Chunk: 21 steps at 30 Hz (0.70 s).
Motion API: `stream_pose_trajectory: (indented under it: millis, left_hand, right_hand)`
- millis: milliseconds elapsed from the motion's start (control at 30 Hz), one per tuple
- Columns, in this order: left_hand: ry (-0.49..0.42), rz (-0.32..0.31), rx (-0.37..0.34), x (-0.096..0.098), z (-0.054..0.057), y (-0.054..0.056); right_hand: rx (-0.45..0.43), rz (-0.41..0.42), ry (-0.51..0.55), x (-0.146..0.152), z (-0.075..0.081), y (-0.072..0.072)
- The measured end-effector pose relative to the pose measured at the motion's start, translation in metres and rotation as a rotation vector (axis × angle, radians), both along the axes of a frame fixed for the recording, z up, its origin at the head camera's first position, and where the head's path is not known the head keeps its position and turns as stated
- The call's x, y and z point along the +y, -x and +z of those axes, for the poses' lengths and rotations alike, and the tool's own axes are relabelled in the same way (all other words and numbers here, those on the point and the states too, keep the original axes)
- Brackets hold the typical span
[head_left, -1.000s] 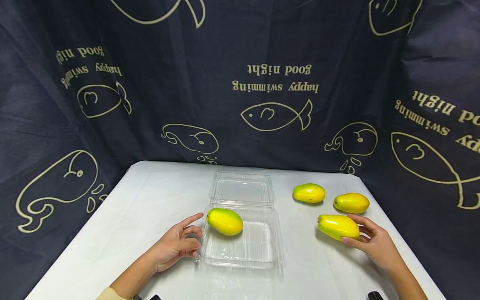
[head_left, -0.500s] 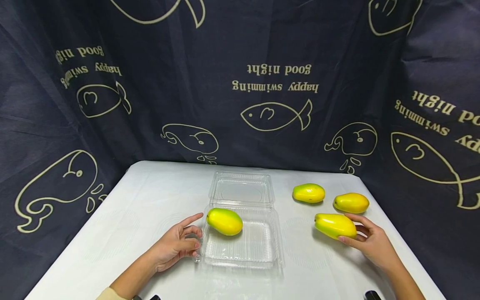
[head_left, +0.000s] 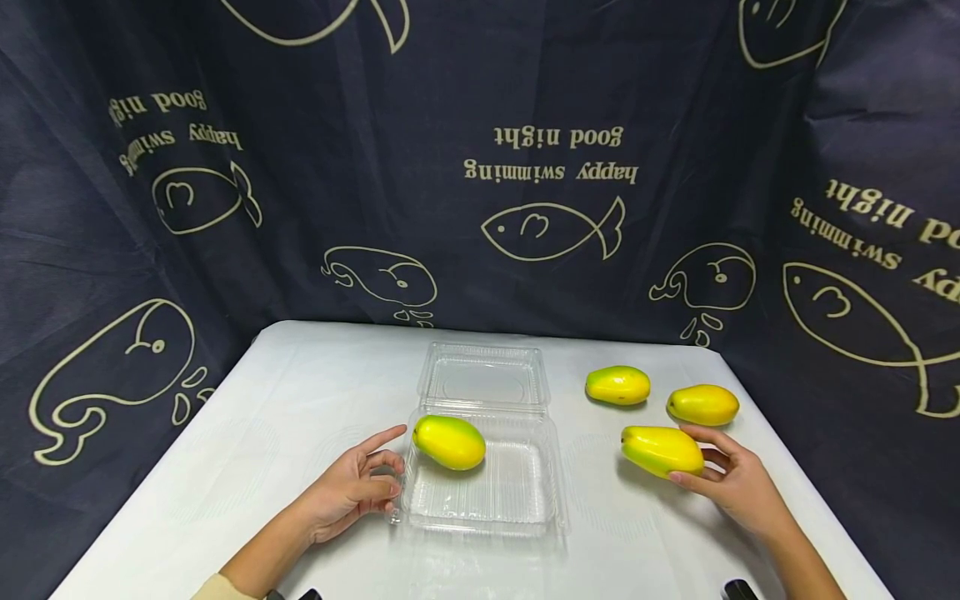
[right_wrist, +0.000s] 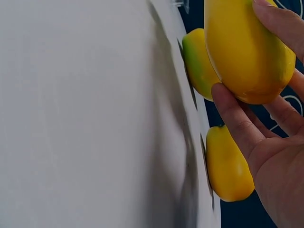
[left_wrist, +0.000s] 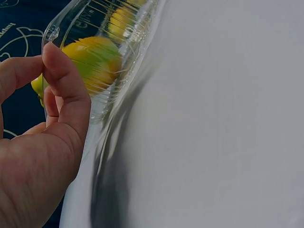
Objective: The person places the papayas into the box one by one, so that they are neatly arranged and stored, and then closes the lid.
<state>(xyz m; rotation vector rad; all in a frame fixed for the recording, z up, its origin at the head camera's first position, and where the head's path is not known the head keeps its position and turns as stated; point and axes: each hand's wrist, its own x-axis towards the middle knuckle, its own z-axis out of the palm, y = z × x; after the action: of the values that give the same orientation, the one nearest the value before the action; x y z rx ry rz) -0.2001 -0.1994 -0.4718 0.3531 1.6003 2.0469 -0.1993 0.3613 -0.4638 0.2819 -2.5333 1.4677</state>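
A clear plastic clamshell box (head_left: 517, 500) lies with its lid folded back on the white table, one yellow-green papaya (head_left: 450, 442) inside at its left. My left hand (head_left: 352, 492) is at the box's left side; in the left wrist view its thumb and a finger pinch the rim (left_wrist: 49, 35). My right hand (head_left: 738, 479) grips another papaya (head_left: 662, 451) by its thick end, thumb on the near side and fingers on the far side. That fruit is lifted off the table, its narrow end pointing left. The right wrist view shows the held papaya (right_wrist: 249, 52) from below.
Two more papayas lie on the table at the right: one (head_left: 618, 385) towards the back, one (head_left: 702, 404) just beyond my right hand. The box's open lid (head_left: 483, 375) lies flat behind its base. A dark curtain (head_left: 555, 100) with fish drawings surrounds the table.
My right hand has moved slightly left with the papaya in its grip, towards the box. The left hand, the box and the other papayas have stayed in place.
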Motion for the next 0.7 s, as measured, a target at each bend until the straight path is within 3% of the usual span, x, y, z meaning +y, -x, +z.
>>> stream_pose_trajectory:
  millis: [700]
  left_hand:
    - [-0.010,-0.007,0.003,0.000,-0.001,0.001]
  right_hand:
    - [0.043,0.067,0.023,-0.013,-0.002,0.000]
